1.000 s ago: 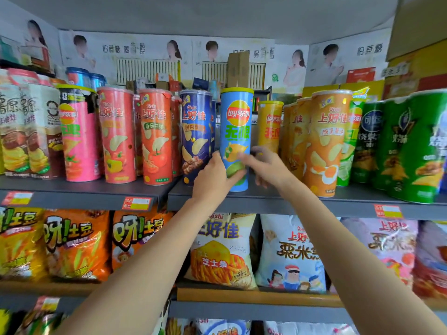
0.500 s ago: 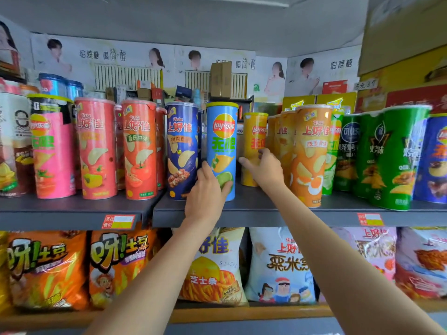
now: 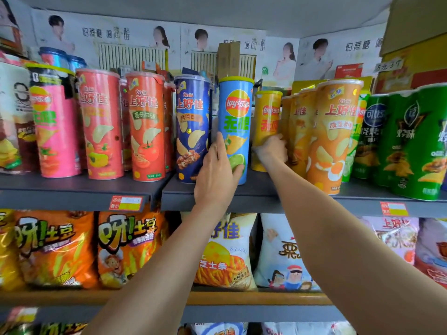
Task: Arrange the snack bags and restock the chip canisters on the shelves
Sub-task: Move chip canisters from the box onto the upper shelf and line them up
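A light blue Lay's canister (image 3: 235, 110) stands upright near the front of the upper grey shelf (image 3: 256, 199). My left hand (image 3: 216, 176) grips its lower part, thumb on the front and a finger up its left side. Further back stands a yellow Lay's canister (image 3: 267, 117); my right hand (image 3: 272, 149) reaches in and holds its lower right side. A dark blue Oishi canister (image 3: 191, 126) is just left of my left hand. Snack bags fill the shelf below, among them a white cheese-stick bag (image 3: 227, 252).
Red and pink canisters (image 3: 145, 126) line the upper shelf to the left. Orange canisters (image 3: 336, 131) and green ones (image 3: 411, 141) crowd the right. Orange potato-stick bags (image 3: 58, 247) sit lower left. A cardboard box (image 3: 416, 22) hangs over the upper right.
My right hand has reached further back, from beside the blue canister to the yellow one, and now holds it. My left hand stays on the blue canister. The camera has come closer.
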Tool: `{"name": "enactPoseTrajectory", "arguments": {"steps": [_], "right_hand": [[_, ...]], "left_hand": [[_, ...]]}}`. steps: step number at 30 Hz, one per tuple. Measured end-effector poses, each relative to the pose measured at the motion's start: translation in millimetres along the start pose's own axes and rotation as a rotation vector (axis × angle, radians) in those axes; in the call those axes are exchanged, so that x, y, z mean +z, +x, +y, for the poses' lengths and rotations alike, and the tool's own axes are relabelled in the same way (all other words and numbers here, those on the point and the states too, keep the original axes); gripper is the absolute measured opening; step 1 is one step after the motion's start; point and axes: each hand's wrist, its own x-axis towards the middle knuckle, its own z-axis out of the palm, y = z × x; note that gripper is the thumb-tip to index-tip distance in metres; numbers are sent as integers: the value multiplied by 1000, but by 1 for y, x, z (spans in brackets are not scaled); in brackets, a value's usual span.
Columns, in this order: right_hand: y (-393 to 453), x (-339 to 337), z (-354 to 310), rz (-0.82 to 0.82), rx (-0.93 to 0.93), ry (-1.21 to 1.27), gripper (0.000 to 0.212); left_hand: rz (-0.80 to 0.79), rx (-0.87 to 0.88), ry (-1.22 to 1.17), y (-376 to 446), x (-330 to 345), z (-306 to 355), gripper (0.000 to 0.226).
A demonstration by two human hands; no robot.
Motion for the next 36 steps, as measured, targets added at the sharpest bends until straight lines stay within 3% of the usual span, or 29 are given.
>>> {"name": "enactPoseTrajectory", "arguments": {"steps": [16,31,34,36], "right_hand": [[-76,-50,5,7,-118,-53,82],[-98,-63,5,21,-86,-43,76],[-101,-68,8,71,-165,-76,70],[-104,-79,13,190,-297,-1,57]], "left_hand": [[-71,-20,-74,1,-6,2,79],[120,68,-4,-2,-5,12,60],[179,103,-22,-1,-5,21,56],[183,124,-39,-1,-3,29,55]]}}
